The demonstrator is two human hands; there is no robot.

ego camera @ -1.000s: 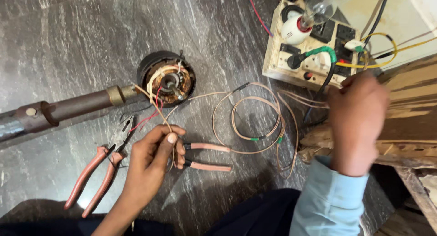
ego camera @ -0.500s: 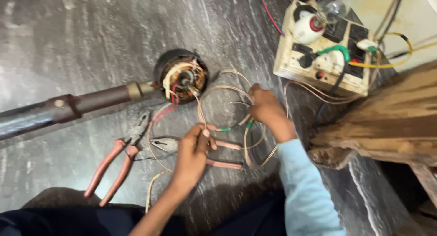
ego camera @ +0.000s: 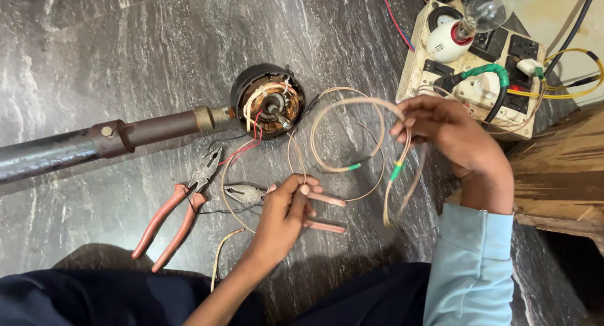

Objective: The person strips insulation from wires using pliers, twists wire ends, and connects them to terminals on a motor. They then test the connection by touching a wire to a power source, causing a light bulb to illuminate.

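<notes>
The floor [ego camera: 126, 43] was polished dark grey stone, veined with paler streaks and catching a soft sheen from overhead light. At the right edge, a rough, worn wooden plank [ego camera: 560, 175] lay across the stone, its grain scuffed and splintered. Beyond it, in the upper right corner, a pale cream surface [ego camera: 560, 11] showed, evenly lit.

- We see the motor [ego camera: 269, 101] on the floor [ego camera: 126, 43], its pipe [ego camera: 94, 140] running left.
- Two pliers [ego camera: 179, 209] lie before it.
- The switchboard [ego camera: 465, 61] sits right, behind our wire loops [ego camera: 349, 140].
</notes>
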